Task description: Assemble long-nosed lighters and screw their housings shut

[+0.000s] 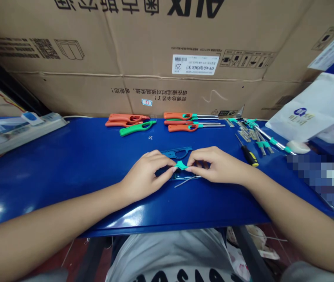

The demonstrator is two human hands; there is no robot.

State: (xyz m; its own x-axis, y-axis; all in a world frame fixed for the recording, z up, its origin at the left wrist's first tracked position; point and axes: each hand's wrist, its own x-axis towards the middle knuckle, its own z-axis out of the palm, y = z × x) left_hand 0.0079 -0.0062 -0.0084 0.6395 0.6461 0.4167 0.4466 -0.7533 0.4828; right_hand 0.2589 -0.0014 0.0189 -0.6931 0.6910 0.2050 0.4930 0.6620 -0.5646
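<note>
A small teal plastic piece [181, 165] is pinched from both sides above the blue table. My left hand [149, 174] grips its left end between thumb and fingertips. On the opposite end, the thumb and index finger of my right hand [213, 166] are closed. Just behind the fingers lies a blue lighter handle shell [181, 152] with a trigger opening. Beneath the hands is another blue shell part, mostly covered. A thin grey tube [183, 182] rests in front of it, its right end near my right hand.
Orange-handled gas lighters [181, 127] and orange and green handle shells [136, 128] lie along the cardboard wall [143, 78]. To the right are a screwdriver [249, 154], metal lighter tubes [274, 143], small clear parts [244, 135] and a white bag [307, 109]. A power strip [34, 135] sits left.
</note>
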